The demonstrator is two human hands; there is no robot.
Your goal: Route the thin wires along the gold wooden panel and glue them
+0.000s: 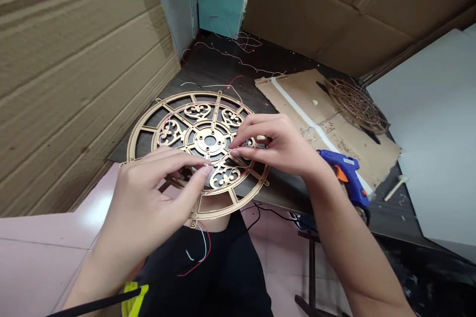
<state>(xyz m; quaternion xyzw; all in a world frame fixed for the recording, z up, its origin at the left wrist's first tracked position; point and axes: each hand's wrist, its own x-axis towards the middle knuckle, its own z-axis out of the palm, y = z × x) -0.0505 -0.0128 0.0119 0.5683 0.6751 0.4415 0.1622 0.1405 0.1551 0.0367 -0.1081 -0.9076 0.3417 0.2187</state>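
Note:
A round wooden openwork frame [210, 128], with a drilled hub, spokes and scrolled ornaments, overhangs the near edge of the dark table. Thin red and white wire [238, 93] runs loosely around its rings. My left hand [159, 183] is over the frame's near left part, thumb and forefinger pinched on a small section of the wire. To the right of the hub, my right hand [269, 141] has its fingertips closed on the wire too. Exactly what sits between the fingertips is small and partly hidden. Loose wire ends [206, 250] dangle below the frame's near rim.
A blue glue gun [347, 176] lies right of my right forearm. Beyond it, a cardboard sheet [297, 94] carries a second, brown round frame [357, 104]. A glue stick [394, 188] lies at right. Cardboard walls [92, 59] stand around the table.

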